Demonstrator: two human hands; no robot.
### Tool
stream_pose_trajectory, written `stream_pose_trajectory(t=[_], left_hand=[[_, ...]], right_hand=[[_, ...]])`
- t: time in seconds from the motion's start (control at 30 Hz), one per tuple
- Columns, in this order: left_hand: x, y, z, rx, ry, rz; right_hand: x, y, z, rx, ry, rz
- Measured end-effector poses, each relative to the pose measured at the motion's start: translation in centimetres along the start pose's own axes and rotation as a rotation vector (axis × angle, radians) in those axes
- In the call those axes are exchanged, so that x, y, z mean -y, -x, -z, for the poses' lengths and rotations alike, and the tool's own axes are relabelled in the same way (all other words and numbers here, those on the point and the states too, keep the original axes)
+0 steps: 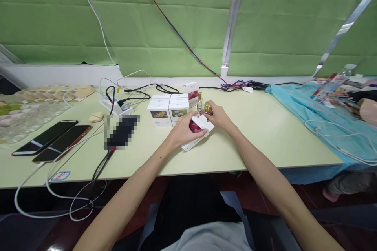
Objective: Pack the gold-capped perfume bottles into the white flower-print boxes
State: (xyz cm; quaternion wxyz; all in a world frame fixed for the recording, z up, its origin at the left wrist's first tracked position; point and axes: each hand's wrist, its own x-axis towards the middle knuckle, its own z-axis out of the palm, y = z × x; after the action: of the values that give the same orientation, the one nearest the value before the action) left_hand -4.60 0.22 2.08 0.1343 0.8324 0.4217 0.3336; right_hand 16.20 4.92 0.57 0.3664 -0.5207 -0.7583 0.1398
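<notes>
My left hand (183, 130) is wrapped around a small white carton (191, 144) with a dark red flower picture. The carton lies tilted over the table, and its white end flaps stand open towards my right hand. In my right hand (219, 116) is a small glass bottle with a gold cap (207, 106), close to the open flaps; my fingers hide most of its body. Another glass bottle with a gold cap (200, 101) stands upright just behind it. White boxes (163, 120) with flower pictures stand in a block left of the bottles, beside a red-flowered box (193, 95).
Two phones (45, 137) and a blurred dark device (121, 131) lie on the left with looping cables. Behind them are a power strip (126, 109) and clear plastic trays (32, 121). A blue sheet (312, 121) covers the right end, with a plastic bottle (332, 84) on it.
</notes>
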Motion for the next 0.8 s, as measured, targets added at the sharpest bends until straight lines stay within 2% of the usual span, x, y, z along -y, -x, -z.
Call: stream_pose_trajectory(t=[0.4, 0.53, 0.8], left_hand=[[-0.03, -0.01, 0.00, -0.016, -0.021, 0.025], [0.03, -0.03, -0.14, -0.037, -0.015, 0.033], [0.09, -0.03, -0.34, -0.066, -0.029, 0.046]], right_hand=[[0.61, 0.15, 0.00, -0.045, -0.009, -0.060], [0.55, 0.21, 0.11, -0.068, -0.076, -0.080], [0.61, 0.14, 0.55, -0.164, -0.109, -0.098]])
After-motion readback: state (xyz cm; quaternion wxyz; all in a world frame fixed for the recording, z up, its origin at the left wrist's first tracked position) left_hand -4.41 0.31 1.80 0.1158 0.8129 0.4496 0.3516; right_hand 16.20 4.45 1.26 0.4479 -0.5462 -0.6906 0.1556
